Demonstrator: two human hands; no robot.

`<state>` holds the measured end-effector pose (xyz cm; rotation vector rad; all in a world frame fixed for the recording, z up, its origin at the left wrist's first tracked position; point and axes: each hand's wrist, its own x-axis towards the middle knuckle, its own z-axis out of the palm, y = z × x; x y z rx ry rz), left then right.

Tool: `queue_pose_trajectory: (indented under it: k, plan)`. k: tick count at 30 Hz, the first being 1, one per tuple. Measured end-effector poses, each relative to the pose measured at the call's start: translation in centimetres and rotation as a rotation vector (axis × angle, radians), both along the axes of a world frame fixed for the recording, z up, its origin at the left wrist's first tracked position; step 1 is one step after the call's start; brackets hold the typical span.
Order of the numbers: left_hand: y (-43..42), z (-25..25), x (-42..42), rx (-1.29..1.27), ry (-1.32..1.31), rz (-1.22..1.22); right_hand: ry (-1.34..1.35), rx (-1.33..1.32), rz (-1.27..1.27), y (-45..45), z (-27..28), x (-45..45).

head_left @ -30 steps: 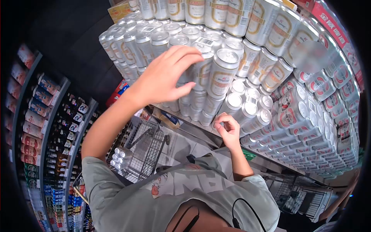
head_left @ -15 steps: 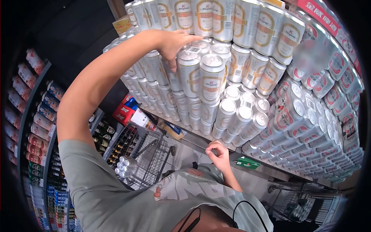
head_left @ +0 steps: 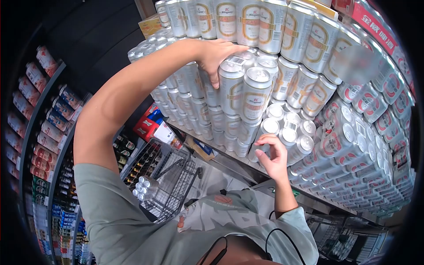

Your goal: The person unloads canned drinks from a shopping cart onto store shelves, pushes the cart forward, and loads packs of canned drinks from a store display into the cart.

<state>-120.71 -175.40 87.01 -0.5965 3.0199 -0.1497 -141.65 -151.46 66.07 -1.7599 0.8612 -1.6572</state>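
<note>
My left hand point(head_left: 215, 57) reaches across to the top of a shrink-wrapped pack of silver beer cans point(head_left: 232, 91). Its thumb presses the near left side while the fingers lie over the far top edge. The pack stands upright on other stacked packs. My right hand point(head_left: 274, 158) is raised below and to the right of it, fingers loosely curled and apart, holding nothing. Behind the right hand is a lower pack of silver cans point(head_left: 290, 126); whether they touch, I cannot tell.
A wire shopping cart point(head_left: 170, 194) holding a pack of cans point(head_left: 145, 187) stands lower left. Shelves of cans point(head_left: 44, 152) line the left side. Red-logo can packs point(head_left: 338, 143) are stacked on the right, with another cart point(head_left: 340, 238) at lower right.
My right hand has risen from near my body toward the lower can pack, its fingers spreading. My left hand stays on the upper pack. The view has shifted slightly.
</note>
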Motion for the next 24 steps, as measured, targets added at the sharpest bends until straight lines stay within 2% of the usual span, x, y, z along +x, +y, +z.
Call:
queue_pose_trajectory:
  k: [3,5,10,14,21,24]
  plan:
    - [0.8,0.2,-0.2,-0.004,-0.014,0.028,0.120,-0.203,-0.090,-2.3,4.8,-0.9]
    - [0.7,0.1,-0.2,-0.007,-0.016,0.031,0.075,-0.171,-0.221,-3.8,7.2,-0.4]
    - [0.2,-0.6,0.1,-0.011,0.015,0.012,-0.057,0.123,-0.299,-7.7,5.6,0.6]
    - [-0.2,-1.2,0.5,0.039,0.083,-0.039,0.029,0.125,-0.485,-8.1,4.6,2.8]
    - [-0.1,-1.6,0.3,0.106,0.104,0.016,-0.018,0.132,-0.530,-9.2,5.7,4.0]
    - [0.3,-2.0,0.6,0.083,0.166,-0.010,-0.116,0.111,-0.509,-9.6,6.3,4.7]
